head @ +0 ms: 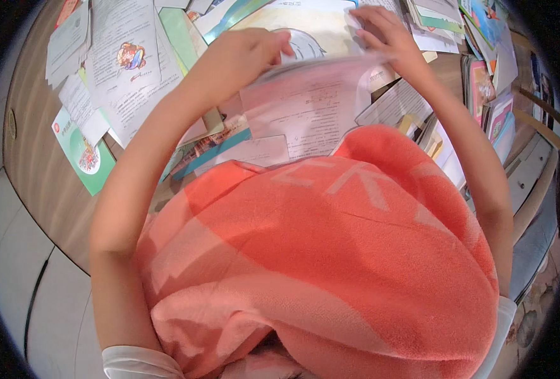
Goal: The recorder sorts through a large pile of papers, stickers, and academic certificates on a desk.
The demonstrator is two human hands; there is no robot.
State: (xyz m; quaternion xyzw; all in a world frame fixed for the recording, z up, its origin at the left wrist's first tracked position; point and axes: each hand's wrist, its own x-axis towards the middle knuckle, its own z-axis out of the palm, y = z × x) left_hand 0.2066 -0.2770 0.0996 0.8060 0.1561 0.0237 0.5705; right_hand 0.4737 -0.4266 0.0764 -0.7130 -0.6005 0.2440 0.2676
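Before my chest, a blurred printed paper sheet or thin stack [303, 102] stands tilted over the wooden desk. My left hand [266, 49] is at its upper left edge with the fingers curled; whether they grip it cannot be told. At the upper right corner is my right hand [379, 40], its fingers spread, over a pale sheet with a grey cartoon drawing [303, 45]. That drawing lies just beyond the raised paper, which hides its lower part. A coral towel or blanket with pale letters [308, 227] covers the space between my arms.
Printed sheets [119, 61] overlap at the left, above a green booklet [83, 156] on the wooden desk [33, 156]. Piled books and papers [491, 90] line the right side. A smaller sheet [394, 106] lies near my right forearm. Drawers [526, 166] show at the far right.
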